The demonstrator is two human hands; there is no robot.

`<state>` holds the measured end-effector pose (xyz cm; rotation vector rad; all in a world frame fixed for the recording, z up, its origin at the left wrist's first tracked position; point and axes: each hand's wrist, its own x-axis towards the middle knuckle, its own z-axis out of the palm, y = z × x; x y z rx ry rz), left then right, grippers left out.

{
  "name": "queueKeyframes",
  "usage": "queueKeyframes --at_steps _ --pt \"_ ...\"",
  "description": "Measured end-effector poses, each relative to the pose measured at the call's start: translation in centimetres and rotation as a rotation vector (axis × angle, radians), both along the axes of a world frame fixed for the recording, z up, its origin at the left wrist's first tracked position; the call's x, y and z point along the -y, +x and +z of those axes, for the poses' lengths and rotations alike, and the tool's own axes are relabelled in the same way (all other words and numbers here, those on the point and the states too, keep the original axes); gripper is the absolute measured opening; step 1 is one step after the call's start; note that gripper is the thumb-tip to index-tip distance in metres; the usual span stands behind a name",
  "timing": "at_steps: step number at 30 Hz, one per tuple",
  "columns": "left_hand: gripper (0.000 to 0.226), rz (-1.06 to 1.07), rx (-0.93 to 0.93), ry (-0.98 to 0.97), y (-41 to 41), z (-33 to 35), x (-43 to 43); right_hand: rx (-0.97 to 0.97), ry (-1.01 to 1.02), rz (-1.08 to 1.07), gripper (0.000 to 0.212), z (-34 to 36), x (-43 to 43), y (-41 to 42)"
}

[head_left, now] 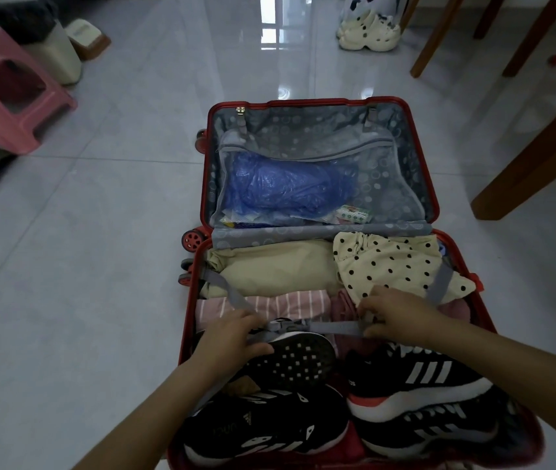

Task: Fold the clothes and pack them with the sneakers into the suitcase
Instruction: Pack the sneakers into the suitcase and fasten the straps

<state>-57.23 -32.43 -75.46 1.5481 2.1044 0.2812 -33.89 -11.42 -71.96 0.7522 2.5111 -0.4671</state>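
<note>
Head view. The red suitcase (186, 320) lies open on the tiled floor (100, 232), with its lid half on the far side and its packed half near me. In the lid, a zipped mesh pocket (303, 154) holds a blue plastic bag (286, 184). In the near half, a beige garment (270, 266) lies folded at far left and a polka-dot garment (388, 262) at far right. A pink striped garment (290, 301) lies just nearer than the beige one. The black sneakers (415, 378) fill the nearest part of this half. One of them, on the left, is turned sole up.

A grey strap (334, 327) runs across the clothes from left to right and is joined at a buckle (281, 325). My left hand (236, 337) grips the strap just left of the buckle, fingers curled over it and thumb on the upturned sole. My right hand (395, 317) pinches the strap's right end between curled fingers and thumb.

A pink stool (9, 93) stands at far left. Cream clogs (368, 32) sit on the floor at the far edge, and wooden legs (524, 164) rise at right.
</note>
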Motion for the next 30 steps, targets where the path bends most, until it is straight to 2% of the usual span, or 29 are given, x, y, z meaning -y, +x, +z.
queueKeyframes --at_steps 4,9,14,17,23,28,30 --pt "0.045 -0.005 -0.016 -0.044 0.2 -0.3 -0.5 0.052 0.100 0.093 0.032 -2.1 0.9 0.8" --pt "0.044 -0.017 -0.096 -0.052 0.5 -1.0 -0.4 -0.037 0.091 0.011 0.023 -3.6 1.2 1.0" --pt "0.050 -0.021 -0.018 -0.085 -0.4 -0.1 -0.7 -0.111 0.026 -0.019 0.032 -1.9 -0.3 1.7" --pt "0.054 0.029 0.029 -0.089 -1.9 1.0 -1.5 -0.230 0.012 -0.121 0.039 -0.5 -1.7 3.0" --pt "0.056 0.171 -0.060 -0.127 -4.8 4.1 -4.4 -0.296 0.008 -0.302 0.046 0.2 -5.4 5.6" --pt "0.041 0.248 -0.130 -0.136 -6.7 7.6 -6.2 -0.384 -0.014 -0.277 0.048 0.4 -9.2 4.2" --pt "0.042 0.297 -0.187 -0.147 -6.7 9.3 -6.9 -0.426 -0.034 -0.278 0.048 0.6 -10.4 3.0"
